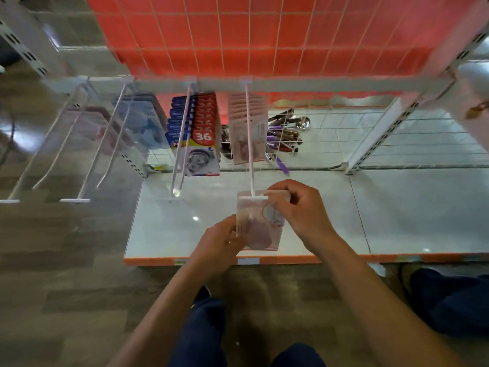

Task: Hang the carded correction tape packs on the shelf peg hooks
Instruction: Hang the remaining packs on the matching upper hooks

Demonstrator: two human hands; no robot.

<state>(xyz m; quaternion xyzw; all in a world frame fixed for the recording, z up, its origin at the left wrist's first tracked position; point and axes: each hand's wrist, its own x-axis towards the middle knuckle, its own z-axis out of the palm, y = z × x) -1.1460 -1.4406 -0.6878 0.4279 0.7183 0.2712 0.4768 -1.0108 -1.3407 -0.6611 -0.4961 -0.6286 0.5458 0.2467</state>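
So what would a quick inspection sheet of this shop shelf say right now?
Surface: pale shelf deck, glossy, with an orange front edge.
Job's things: pink carded pack held at the tip of the peg hook; more pink packs hang at the hook's back.
Clutter: blue-and-red carded packs on the neighbouring hook; purple-handled utensils behind.
Grips: left hand holds the pack's lower left side; right hand pinches its top.
Cables: nothing seen.
Surroundings: orange back panel behind a wire grid; wood-look floor.

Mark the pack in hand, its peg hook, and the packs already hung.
held pack (256,234): head view, middle of the card.
peg hook (252,178): head view, bare rod near its tip.
hung packs (238,139): head view, front card's left side.
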